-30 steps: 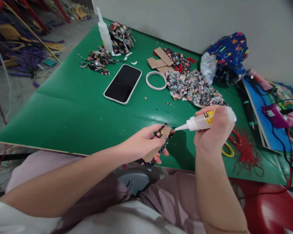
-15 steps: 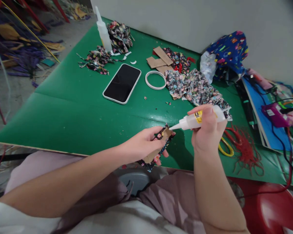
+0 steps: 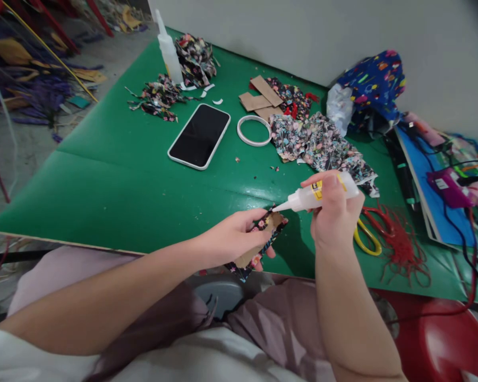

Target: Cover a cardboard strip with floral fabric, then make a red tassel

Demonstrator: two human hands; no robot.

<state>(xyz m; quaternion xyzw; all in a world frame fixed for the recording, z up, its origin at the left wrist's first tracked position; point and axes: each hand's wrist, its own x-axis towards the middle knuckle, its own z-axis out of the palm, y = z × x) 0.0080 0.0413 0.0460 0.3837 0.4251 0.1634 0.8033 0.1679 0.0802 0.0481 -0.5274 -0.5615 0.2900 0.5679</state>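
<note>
A strip of cardboard edged with dark flowered cloth sits in the left hand, slanted over the near edge of the counter. Its plain brown middle faces up, and the thumb lies across it, with fingertips showing on the far side. The right hand is wrapped around a glue bottle, clear with a yellow label, tipped nearly level. The bottle's nozzle points at the upper end of the strip; whether the tip touches it, I cannot tell.

Just beyond the bottle lies a crumpled flowered cloth, with a roll of tape beside it and brown cardboard pieces behind. A phone, screen dark, lies left of the tape. To the right of the right hand are scissors with a yellow handle and a tangle of red strings. Farther off, a second bottle stands upright by bunched cloth scraps. On the far right are a blue patterned bag and a blue folder.
</note>
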